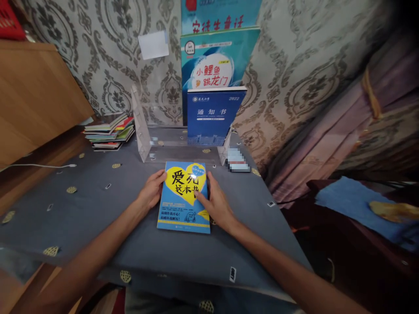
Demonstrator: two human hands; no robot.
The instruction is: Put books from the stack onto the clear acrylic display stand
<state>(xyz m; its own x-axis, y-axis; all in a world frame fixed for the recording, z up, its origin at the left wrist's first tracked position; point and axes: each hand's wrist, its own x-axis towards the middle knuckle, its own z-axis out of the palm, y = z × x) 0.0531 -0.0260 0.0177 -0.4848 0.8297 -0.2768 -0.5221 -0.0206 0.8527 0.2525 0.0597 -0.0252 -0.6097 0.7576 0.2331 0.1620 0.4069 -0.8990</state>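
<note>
A blue book (183, 213) with a yellow heart on its cover is between my two hands, over the near middle of the table. My left hand (153, 190) grips its left edge, fingers curled behind or against the side. With the thumb on the cover and the fingers along the right edge, my right hand (216, 198) holds the other side. Just beyond the book stands a clear acrylic rack (141, 126). A dark blue booklet (214, 117) leans upright in its right part, with a teal book (209, 56) and another teal book (225, 15) behind it.
A stack of books (109, 133) lies at the back left of the cloth-covered table (108, 213). A white cable (42, 165) reaches in from the left. Right of the rack lies a small blurred card (238, 160). A pink curtain (330, 126) hangs at the right, above a blue cloth (347, 205).
</note>
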